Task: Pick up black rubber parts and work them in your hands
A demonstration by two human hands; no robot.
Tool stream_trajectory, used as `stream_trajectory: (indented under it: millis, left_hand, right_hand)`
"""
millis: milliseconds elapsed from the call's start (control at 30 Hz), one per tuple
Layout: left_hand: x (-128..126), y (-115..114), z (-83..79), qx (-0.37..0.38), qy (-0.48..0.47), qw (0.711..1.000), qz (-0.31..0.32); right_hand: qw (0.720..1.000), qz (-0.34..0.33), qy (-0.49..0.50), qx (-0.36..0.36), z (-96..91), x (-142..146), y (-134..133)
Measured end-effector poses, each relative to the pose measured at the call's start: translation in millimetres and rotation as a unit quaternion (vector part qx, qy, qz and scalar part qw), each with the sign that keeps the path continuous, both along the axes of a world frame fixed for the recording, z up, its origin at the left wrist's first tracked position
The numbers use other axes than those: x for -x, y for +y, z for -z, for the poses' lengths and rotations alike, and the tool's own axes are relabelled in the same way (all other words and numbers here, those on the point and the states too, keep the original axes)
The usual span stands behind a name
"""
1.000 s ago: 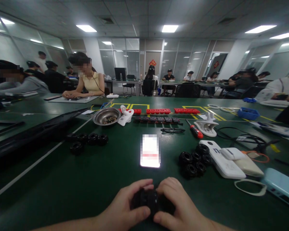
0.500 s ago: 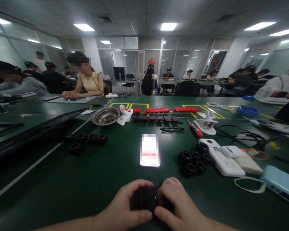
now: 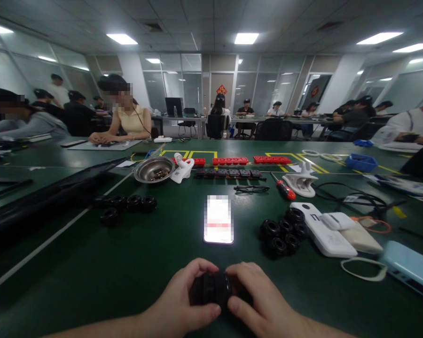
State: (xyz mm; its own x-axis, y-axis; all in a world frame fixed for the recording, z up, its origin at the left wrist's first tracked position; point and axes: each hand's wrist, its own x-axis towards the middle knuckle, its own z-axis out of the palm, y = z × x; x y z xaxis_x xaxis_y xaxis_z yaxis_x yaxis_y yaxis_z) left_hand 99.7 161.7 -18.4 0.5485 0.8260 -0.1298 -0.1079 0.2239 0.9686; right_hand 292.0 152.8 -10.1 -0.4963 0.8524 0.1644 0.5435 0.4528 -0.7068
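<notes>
Low in the middle, a black round part (image 3: 212, 289), ribbed and wheel-like, is held between my two hands. My left hand (image 3: 179, 300) wraps around its left side, thumb below and fingers above. From the right, my right hand (image 3: 262, 298) grips it with curled fingers and thumb. The fingers partly cover the part, so its faces cannot be made out. Beyond my hands lies a lit phone (image 3: 218, 219). A cluster of several black wheels (image 3: 278, 246) rests to the right, and more black wheels (image 3: 134, 203) are at the left.
A metal bowl (image 3: 154, 169) with small pieces, a white stand (image 3: 182, 169), a black strip (image 3: 229, 174), red trays (image 3: 230, 161) and a red screwdriver (image 3: 285, 188) lie farther back. White power banks (image 3: 329, 239), a light-blue case (image 3: 414, 265) and cables occupy the right. People sit around.
Both hands stay around the black part. My right fingers have loosened and stretched a little along its top, and the part seems slightly turned.
</notes>
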Motion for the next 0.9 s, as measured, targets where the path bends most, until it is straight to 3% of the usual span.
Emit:
stream_trajectory:
  millis: [300, 433, 533, 633, 767, 833, 900]
  left_hand:
    - [4.1, 1.8, 8.2, 0.011, -0.019, 1.000, -0.007]
    - [2.8, 0.9, 5.4, -0.006, -0.004, 1.000, 0.002]
    - [3.8, 0.0, 7.6, -0.030, 0.016, 0.999, 0.030]
    - [6.3, 0.0, 9.8, -0.049, 0.036, 0.997, 0.037]
    - [7.4, 0.8, 7.6, -0.040, 0.049, 0.998, 0.006]
    - [6.4, 0.6, 6.2, -0.041, 0.053, 0.998, -0.003]
    - [4.9, 0.0, 5.7, -0.039, 0.053, 0.998, -0.009]
  right_hand:
    - [0.992, -0.071, 0.033, -0.103, -0.4, -1.5, -2.5]
    - [0.997, -0.006, 0.063, -0.048, 2.2, -2.7, -0.6]
    - [0.999, 0.016, 0.024, -0.013, -0.7, -1.1, 0.6]
    - [0.999, -0.010, 0.007, -0.045, -4.7, 0.5, -0.4]
    - [0.987, -0.061, 0.031, -0.147, -4.9, -0.5, -4.6]
    - [0.987, -0.048, 0.032, -0.149, -3.5, -1.2, -5.5]
    - [0.994, -0.004, 0.019, -0.106, -2.2, -1.0, -4.5]
